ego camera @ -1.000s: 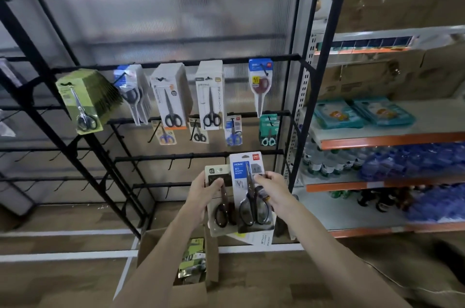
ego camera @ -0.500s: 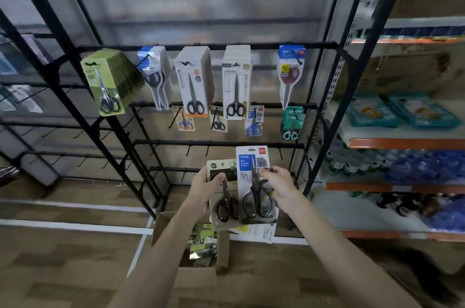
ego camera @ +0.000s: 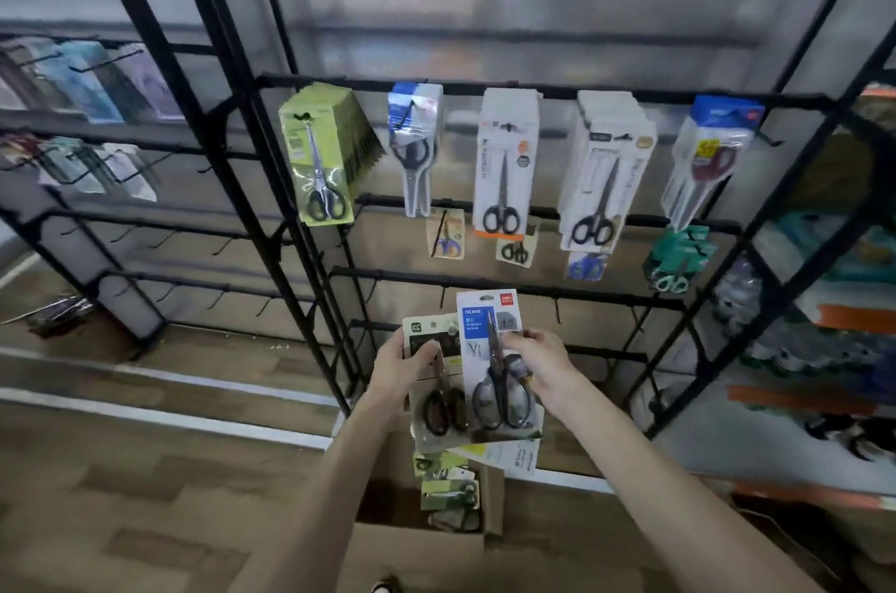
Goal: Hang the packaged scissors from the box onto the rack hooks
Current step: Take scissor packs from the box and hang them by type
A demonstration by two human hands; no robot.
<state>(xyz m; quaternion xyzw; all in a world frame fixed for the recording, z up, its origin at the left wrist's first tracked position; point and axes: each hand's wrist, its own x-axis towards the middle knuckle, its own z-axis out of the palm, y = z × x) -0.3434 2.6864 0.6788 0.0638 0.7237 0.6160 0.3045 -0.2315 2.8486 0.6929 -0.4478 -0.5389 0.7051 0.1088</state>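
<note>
Head view: hands (ego camera: pixel 400 369) (ego camera: pixel 540 362) hold scissors packs (ego camera: pixel 477 338) near bare rack hooks (ego camera: pixel 557 313).

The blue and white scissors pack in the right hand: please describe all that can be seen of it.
Flat card pack, blue top printed HOME, white below, black-handled scissors under clear plastic, blades up. Held nearly upright; the right hand pinches its right edge. It overlaps the darker pack in the left hand.

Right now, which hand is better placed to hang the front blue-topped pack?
Right hand, probably: it pinches the blue-topped pack just below bare hooks; left hand grips the grey pack behind.
</note>
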